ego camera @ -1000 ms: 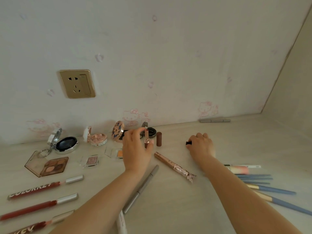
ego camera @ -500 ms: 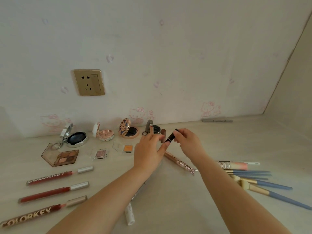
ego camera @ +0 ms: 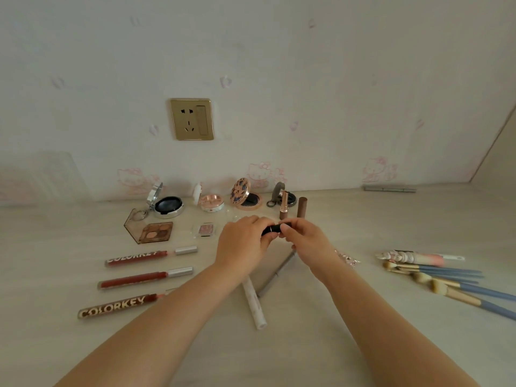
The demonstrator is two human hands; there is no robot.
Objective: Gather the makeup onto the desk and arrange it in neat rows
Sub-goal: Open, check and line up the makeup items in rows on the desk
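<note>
Holding a small black lipstick tube (ego camera: 272, 229) between both hands above the desk (ego camera: 307, 344).

Head view: left hand (ego camera: 241, 243) and right hand (ego camera: 304, 240) each pinch one end with curled fingers. Just beyond them stand two upright lipsticks (ego camera: 293, 208); this one likely belongs beside them, set upright in line.

free: bare desk (ego camera: 349, 219) right of hands | blocked: compacts (ego camera: 167, 205) rear-left, brushes (ego camera: 446, 280) right, possibly overlapping
</note>
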